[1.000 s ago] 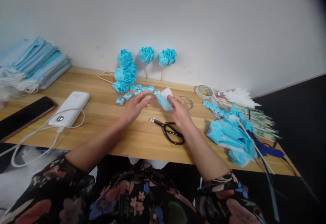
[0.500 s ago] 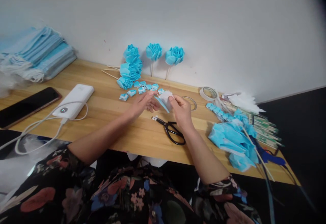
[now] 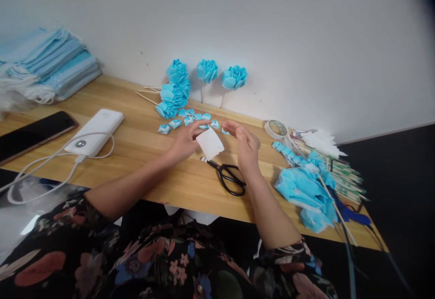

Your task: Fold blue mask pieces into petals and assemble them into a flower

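Observation:
My left hand (image 3: 187, 144) is closed on the upper edge of a small white square of mask-like fabric (image 3: 210, 144), which hangs tilted above the table. To the right of it, my right hand (image 3: 245, 147) is open, its fingers loosely bent towards the square with a gap between. Black-handled scissors (image 3: 219, 168) lie just below the square, partly beside my right wrist. Behind my hands are several small folded blue-and-white pieces (image 3: 188, 120), one of them close to my right fingertips.
Blue fabric flowers on sticks (image 3: 207, 70) lean against the wall. Left are stacked masks (image 3: 73, 70), a phone (image 3: 37, 136) and a white power bank (image 3: 98, 131) with its cable. Right are a tape roll (image 3: 276, 129), crumpled blue fabric (image 3: 304, 190) and a blue-handled tool (image 3: 355, 215).
My right hand has let go of the fabric square and moved slightly away. The square, now in my left hand, has turned its white face towards me.

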A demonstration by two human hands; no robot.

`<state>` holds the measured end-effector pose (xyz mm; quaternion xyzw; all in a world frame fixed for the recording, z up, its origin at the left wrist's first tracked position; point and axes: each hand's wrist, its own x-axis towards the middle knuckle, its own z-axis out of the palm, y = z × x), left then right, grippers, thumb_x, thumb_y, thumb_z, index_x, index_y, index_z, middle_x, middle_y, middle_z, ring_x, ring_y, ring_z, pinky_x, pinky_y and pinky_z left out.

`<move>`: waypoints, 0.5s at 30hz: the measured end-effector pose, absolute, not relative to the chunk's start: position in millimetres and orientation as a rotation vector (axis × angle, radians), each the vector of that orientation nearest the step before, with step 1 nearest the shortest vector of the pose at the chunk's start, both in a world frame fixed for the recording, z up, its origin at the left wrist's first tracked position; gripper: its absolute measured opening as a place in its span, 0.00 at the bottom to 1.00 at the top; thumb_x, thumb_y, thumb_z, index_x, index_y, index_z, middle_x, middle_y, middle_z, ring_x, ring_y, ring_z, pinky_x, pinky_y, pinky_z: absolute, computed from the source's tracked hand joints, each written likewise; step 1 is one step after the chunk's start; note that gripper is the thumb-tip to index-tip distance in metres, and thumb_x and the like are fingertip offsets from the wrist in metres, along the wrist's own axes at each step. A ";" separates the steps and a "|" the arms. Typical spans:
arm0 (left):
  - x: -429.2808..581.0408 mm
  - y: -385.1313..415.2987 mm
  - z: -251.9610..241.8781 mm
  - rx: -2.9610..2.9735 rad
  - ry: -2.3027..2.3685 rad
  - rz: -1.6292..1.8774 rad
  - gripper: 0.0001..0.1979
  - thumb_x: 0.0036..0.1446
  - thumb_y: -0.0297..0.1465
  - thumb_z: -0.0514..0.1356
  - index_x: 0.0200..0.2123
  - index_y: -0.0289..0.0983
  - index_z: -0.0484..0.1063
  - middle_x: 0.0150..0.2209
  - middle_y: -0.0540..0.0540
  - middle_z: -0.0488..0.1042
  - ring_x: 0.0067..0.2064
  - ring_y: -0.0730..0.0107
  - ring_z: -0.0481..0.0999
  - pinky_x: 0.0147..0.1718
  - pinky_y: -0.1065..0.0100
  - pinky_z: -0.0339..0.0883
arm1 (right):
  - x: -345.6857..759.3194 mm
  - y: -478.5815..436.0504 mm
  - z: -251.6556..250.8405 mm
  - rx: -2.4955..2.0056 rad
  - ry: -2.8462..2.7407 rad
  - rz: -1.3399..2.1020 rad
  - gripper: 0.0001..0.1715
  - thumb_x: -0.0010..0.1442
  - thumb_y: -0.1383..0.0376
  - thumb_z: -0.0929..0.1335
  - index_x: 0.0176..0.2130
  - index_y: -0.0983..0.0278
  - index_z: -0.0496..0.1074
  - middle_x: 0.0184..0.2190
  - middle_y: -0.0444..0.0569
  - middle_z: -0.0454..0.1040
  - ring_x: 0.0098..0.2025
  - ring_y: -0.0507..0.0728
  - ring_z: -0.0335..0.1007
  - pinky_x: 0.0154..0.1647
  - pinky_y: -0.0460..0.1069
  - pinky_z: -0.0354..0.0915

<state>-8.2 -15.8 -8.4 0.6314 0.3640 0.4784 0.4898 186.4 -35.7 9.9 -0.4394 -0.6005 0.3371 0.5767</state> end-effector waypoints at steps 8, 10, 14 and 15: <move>-10.0 -31.0 -1.4 2.111 1.064 1.073 0.30 0.59 0.24 0.59 0.64 0.42 0.68 0.46 0.45 0.84 0.45 0.63 0.84 0.44 0.66 0.75 | 182.0 -38.1 8.6 -1.158 -1.611 0.737 0.12 0.60 0.55 0.72 0.38 0.59 0.81 0.39 0.45 0.84 0.42 0.58 0.80 0.48 0.53 0.72; -10.5 -32.6 -1.0 2.166 1.121 1.047 0.31 0.60 0.24 0.59 0.66 0.43 0.67 0.47 0.45 0.84 0.46 0.63 0.84 0.44 0.66 0.75 | 180.4 -40.2 9.7 -1.168 -1.604 0.695 0.10 0.60 0.56 0.72 0.35 0.59 0.80 0.35 0.44 0.83 0.39 0.56 0.79 0.45 0.52 0.71; -10.0 -35.7 -0.6 2.181 1.163 1.068 0.29 0.63 0.25 0.56 0.67 0.41 0.65 0.47 0.46 0.85 0.47 0.64 0.84 0.45 0.66 0.75 | 180.3 -42.5 11.9 -1.126 -1.536 0.676 0.12 0.64 0.56 0.69 0.35 0.60 0.78 0.32 0.43 0.81 0.36 0.54 0.77 0.41 0.50 0.70; -9.6 -36.8 -0.3 2.178 1.163 1.081 0.29 0.64 0.25 0.55 0.67 0.41 0.64 0.46 0.46 0.85 0.47 0.64 0.84 0.45 0.66 0.75 | 180.5 -43.3 12.6 -1.105 -1.532 0.672 0.12 0.65 0.55 0.69 0.35 0.60 0.77 0.31 0.44 0.81 0.36 0.54 0.77 0.41 0.50 0.70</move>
